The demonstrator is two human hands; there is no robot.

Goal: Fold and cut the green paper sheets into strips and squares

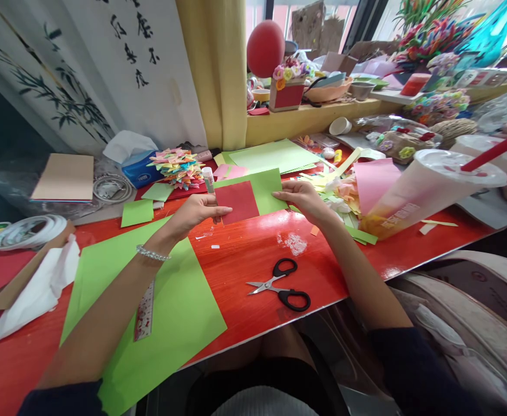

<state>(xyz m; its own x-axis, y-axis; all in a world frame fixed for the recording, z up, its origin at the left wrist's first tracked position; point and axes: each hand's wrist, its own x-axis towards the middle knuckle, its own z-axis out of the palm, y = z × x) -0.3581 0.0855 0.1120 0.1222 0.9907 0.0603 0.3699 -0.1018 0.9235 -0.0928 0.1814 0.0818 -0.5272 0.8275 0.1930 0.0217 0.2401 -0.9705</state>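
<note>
My left hand [201, 212] pinches the left edge of a red paper square [239, 202], which overlaps a piece of green paper [267, 193]. My right hand [303, 197] grips that green piece by its right edge. Both papers are held up a little over the red table. A glue stick [208, 179] stands just behind my left hand. Under my left forearm lies a large green sheet [179, 306] with a clear patterned ruler [144, 312] on it. Scissors [279, 284] with black handles lie spread near the table's front edge.
At the right a tall drink cup [413, 193] with a red straw stands beside paper scraps [344, 196]. Behind are light green sheets [274, 155], a pile of folded paper strips [177, 167] and a tissue pack [140, 167]. Small green squares [137, 213] lie at the left.
</note>
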